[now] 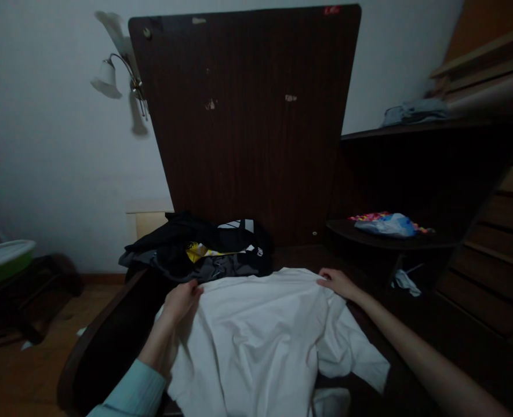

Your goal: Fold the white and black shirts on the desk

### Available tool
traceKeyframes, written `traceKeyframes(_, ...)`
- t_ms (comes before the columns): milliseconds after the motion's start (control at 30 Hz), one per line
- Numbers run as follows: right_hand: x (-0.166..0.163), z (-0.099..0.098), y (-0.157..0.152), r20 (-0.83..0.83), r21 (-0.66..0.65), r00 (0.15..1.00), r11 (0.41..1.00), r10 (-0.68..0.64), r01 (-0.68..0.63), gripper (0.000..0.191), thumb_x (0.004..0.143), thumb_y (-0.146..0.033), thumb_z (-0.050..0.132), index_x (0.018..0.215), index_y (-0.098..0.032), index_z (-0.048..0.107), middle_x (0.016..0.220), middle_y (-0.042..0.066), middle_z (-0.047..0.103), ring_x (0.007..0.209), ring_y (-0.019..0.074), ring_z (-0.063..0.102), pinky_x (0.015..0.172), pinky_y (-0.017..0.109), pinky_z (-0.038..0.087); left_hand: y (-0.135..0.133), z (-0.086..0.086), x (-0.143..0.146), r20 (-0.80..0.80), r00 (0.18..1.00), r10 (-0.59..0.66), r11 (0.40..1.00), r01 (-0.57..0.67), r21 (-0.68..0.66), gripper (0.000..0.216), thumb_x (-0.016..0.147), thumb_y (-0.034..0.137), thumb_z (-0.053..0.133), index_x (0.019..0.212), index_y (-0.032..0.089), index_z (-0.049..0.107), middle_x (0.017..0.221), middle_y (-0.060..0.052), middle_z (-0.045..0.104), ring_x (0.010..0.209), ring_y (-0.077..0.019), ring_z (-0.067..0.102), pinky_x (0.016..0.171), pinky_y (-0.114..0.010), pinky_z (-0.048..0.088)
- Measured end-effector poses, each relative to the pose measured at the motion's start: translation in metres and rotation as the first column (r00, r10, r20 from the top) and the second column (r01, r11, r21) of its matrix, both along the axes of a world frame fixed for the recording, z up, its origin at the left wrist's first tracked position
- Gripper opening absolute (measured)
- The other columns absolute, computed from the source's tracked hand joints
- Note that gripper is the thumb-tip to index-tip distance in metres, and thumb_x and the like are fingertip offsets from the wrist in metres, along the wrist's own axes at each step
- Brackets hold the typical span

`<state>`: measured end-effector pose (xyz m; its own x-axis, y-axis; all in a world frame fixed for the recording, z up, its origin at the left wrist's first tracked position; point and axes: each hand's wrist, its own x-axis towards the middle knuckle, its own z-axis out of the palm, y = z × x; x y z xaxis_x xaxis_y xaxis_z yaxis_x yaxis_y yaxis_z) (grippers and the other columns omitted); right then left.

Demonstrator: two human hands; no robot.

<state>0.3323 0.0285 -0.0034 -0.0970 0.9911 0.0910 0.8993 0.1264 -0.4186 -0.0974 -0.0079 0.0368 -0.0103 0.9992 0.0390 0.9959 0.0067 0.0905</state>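
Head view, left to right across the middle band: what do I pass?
Green-rimmed pale plastic tub → left hand → right hand → blue-and-pink crumpled plastic bag on the dark shelf. The white T-shirt that both hands touch spans them, so it is left out.

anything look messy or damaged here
The dark board upright against the wall has pale chipped spots. Behind the white shirt, which the left hand and right hand touch at its far edge, dark clothes lie in a crumpled heap.

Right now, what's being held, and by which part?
White T-shirt: left hand grips its far edge; right hand lies on the far right corner, grip unclear.
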Motion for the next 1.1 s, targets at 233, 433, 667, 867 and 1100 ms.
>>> traceKeyframes(233, -0.019, 0.027, -0.033, 0.029, 0.361, 0.992, 0.927, -0.119, 0.100, 0.013, 0.074, -0.022, 0.045, 0.082, -0.018, 0.054, 0.084, 0.007, 0.057, 0.082, 0.0194, 0.053, 0.071, 0.028, 0.039, -0.013, 0.003, 0.036, -0.031, 0.990, -0.141, 0.939, 0.144, 0.314, 0.019, 0.080, 0.016, 0.040, 0.094, 0.015, 0.053, 0.095, -0.009, 0.057, 0.086, -0.0187, 0.055, 0.073, -0.027, 0.041)
traceKeyframes(433, -0.060, 0.021, -0.082, -0.042, 0.196, 0.983, 0.966, 0.180, -0.168, 0.031, 0.078, -0.042, 0.042, 0.059, -0.019, 0.048, 0.057, -0.001, 0.051, 0.056, 0.0131, 0.049, 0.055, 0.024, 0.036, -0.024, -0.038, 0.066, 0.082, 0.788, -0.610, 0.787, 0.590, 0.181, 0.034, 0.080, 0.031, 0.045, 0.112, 0.019, 0.049, 0.121, -0.009, 0.049, 0.112, -0.0206, 0.044, 0.093, -0.033, 0.035)
traceKeyframes(667, -0.023, 0.009, -0.108, -0.150, -0.019, 0.961, 0.971, 0.234, -0.239, 0.027, 0.073, -0.044, 0.050, 0.070, -0.018, 0.058, 0.066, 0.002, 0.061, 0.065, 0.0159, 0.056, 0.062, 0.025, 0.042, -0.017, -0.054, 0.061, 0.096, 0.861, -0.500, 0.864, 0.503, -0.009, 0.048, 0.087, 0.039, 0.028, 0.131, 0.020, 0.030, 0.140, -0.008, 0.026, 0.128, -0.0210, 0.022, 0.102, -0.046, 0.020)
traceKeyframes(867, -0.010, -0.009, -0.127, -0.224, -0.058, 0.892, 0.909, 0.391, -0.413, 0.039, 0.061, -0.046, 0.064, 0.091, -0.021, 0.062, 0.124, 0.009, 0.047, 0.113, 0.0248, 0.043, 0.096, 0.036, 0.032, -0.005, -0.061, 0.060, 0.071, 0.891, -0.449, 0.893, 0.448, 0.041, 0.049, 0.086, 0.043, 0.027, 0.132, 0.024, 0.028, 0.140, -0.005, 0.026, 0.129, -0.0186, 0.022, 0.103, -0.045, 0.019)
traceKeyframes(1100, 0.016, 0.011, -0.141, -0.372, 0.012, 0.853, 0.921, 0.366, -0.390, 0.035, 0.074, -0.052, 0.048, 0.077, -0.021, 0.065, 0.097, 0.010, 0.062, 0.097, 0.0241, 0.054, 0.088, 0.037, 0.040, -0.002, -0.061, 0.059, 0.051, 0.904, -0.424, 0.905, 0.423, 0.045, 0.051, 0.087, 0.044, 0.025, 0.132, 0.021, 0.028, 0.140, -0.006, 0.027, 0.128, -0.0183, 0.022, 0.103, -0.043, 0.018)
